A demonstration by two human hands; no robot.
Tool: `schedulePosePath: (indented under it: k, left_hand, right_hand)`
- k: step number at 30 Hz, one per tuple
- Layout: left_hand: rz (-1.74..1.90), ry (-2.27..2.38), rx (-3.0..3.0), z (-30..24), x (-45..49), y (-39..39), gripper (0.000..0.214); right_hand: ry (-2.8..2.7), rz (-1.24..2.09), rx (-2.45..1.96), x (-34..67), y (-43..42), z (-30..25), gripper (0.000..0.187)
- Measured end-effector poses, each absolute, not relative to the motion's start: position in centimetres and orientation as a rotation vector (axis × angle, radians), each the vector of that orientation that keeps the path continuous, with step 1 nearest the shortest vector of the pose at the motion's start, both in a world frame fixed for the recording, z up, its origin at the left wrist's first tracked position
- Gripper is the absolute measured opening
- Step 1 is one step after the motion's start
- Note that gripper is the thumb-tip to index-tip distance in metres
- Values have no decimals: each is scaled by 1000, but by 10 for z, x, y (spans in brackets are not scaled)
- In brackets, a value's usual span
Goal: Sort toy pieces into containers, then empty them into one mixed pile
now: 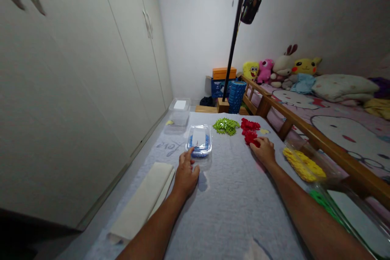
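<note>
My left hand [187,172] is palm down, its fingers apart, holding nothing. Its index fingertip reaches the near edge of a lidded clear plastic box [199,141] with blue pieces and a white label inside. To the right, my right hand [264,151] has its fingers bent around the near end of a heap of small red pieces [250,125]; their exact shape is too small to tell. Between the box and the red heap lies a pile of light green pieces [226,126], touched by neither hand.
A folded cream cloth [144,201] lies at left on the grey tablecloth [225,207]. A clear container [179,110] stands at the far left corner. Along the right edge are a box of yellow pieces [304,165] and a green one [324,203], beside the wooden bed rail [300,124].
</note>
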State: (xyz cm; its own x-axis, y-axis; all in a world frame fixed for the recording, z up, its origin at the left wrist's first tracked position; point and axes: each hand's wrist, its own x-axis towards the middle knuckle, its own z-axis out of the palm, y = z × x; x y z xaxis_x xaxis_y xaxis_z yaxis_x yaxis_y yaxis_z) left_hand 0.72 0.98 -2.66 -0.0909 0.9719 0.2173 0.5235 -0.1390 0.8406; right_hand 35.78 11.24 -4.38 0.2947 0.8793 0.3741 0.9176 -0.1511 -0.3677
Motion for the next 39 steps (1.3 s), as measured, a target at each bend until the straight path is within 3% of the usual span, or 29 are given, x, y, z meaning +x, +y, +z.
schedulePosePath:
  k: [11,18,24,28,39]
  left_hand:
    - [1169,1624,1678,-26,6,10,66]
    - [1175,1631,1690,-26,7,11,66]
    - [1167,1628,1690,-25,6,11,66]
    - [1184,1610,1675,-25,6,10,65]
    - [1179,1606,1699,-28,6,12,66]
  right_hand:
    - [-1762,-51,-2125,334,74,-29,36]
    - [-1701,-60,-2033,343,102,-3,37]
    - [-1902,29,-2157,337,150,3,63]
    - [-2025,179,-2250,329,164,-4,70]
    - [-2099,135,-2183,336,135,-14,43]
